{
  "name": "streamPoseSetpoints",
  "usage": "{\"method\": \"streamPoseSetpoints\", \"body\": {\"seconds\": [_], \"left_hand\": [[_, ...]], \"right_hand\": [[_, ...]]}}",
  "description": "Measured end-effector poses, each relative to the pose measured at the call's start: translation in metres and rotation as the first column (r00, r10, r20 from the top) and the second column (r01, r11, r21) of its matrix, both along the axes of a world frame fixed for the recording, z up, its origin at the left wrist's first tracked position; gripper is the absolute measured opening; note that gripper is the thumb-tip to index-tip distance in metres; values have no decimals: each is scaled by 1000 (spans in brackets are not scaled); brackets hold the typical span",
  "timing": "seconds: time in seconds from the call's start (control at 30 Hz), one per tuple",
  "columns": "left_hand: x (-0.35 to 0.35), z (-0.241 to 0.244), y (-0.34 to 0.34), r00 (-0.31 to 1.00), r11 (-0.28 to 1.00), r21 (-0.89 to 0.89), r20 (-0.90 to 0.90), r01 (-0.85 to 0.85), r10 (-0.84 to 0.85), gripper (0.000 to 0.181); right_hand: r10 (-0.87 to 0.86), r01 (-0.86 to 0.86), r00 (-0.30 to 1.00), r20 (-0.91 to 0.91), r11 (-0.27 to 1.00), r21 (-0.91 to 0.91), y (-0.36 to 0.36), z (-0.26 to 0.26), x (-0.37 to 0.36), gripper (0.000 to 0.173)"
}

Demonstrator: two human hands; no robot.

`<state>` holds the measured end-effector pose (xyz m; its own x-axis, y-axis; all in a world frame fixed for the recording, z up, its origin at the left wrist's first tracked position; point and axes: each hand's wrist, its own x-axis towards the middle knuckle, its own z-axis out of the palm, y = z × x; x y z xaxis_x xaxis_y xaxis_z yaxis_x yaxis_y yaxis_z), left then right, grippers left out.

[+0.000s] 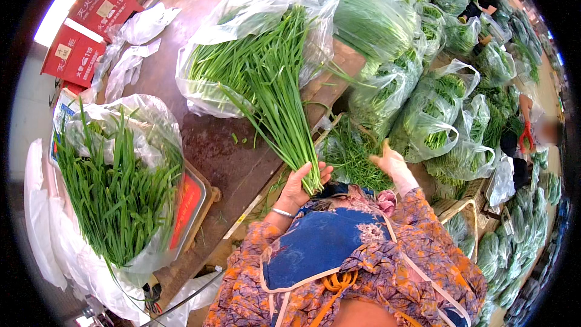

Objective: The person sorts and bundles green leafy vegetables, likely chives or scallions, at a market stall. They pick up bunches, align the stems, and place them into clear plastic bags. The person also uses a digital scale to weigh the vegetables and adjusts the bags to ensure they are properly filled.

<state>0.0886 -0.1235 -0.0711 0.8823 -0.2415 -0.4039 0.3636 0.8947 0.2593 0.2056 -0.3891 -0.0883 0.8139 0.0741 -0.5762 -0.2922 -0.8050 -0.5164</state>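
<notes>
My left hand, with a silver bangle on its wrist, holds the stem ends of a bunch of garlic chives. The thumb lies over the stems. Their leaves fan away from me over more chives in a clear plastic bag on the brown tabletop. To the right, my right hand hovers by a heap of loose green trimmings below the table's edge. Its thumb and forefinger are apart, and I see nothing held between them.
Another bag of broad-leaved chives rests on a scale at left. Bagged greens crowd the right side, near a wicker basket. Red fire-equipment boxes stand at far left. Other people, one in a red glove, are at far right.
</notes>
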Motion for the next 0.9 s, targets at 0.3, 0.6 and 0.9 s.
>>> {"method": "streamPoseSetpoints", "body": {"seconds": [0.3, 0.6, 0.9], "left_hand": [[-1, 14, 2, 998, 981, 191, 48, 27, -37, 37], [-3, 14, 9, 997, 998, 29, -60, 50, -48, 44], [-6, 9, 10, 996, 998, -36, -77, 45, -47, 40]], "right_hand": [[378, -678, 416, 827, 735, 4, 132, 106, -14, 39], [169, -664, 538, 826, 689, 291, 122, 83, -8, 18], [178, -700, 516, 838, 651, 293, 149, 79, -7, 12]]}}
